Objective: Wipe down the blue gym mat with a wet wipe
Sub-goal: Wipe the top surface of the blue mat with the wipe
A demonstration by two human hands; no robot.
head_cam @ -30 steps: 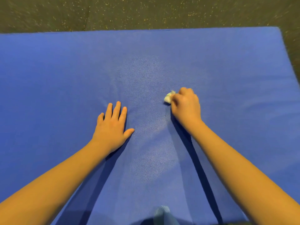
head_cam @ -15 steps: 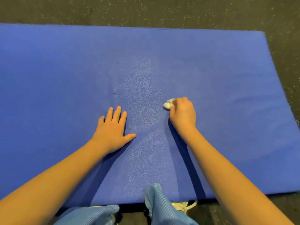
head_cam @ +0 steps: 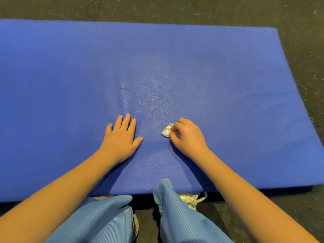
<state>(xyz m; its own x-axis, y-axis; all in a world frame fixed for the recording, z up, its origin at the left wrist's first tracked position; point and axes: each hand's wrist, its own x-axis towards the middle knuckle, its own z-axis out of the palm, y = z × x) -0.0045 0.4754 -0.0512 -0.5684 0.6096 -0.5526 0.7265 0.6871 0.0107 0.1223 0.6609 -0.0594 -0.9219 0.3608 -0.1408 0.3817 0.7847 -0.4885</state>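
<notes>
Head: wipe (head_cam: pixel 167 132) seemingly in right hand (head_cam: pixel 188 137)

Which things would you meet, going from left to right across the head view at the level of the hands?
Flat left hand → crumpled white wet wipe → curled right hand, all on the blue padded gym mat.

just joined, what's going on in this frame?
A person is crouched at the near edge of a blue gym mat that lies on a dark speckled floor. The right hand grips a crumpled white wet wipe and holds it against the mat surface. The left hand lies flat on the mat beside it, fingers spread. A lighter, shinier patch runs up the middle of the mat, possibly where it has been wiped.
</notes>
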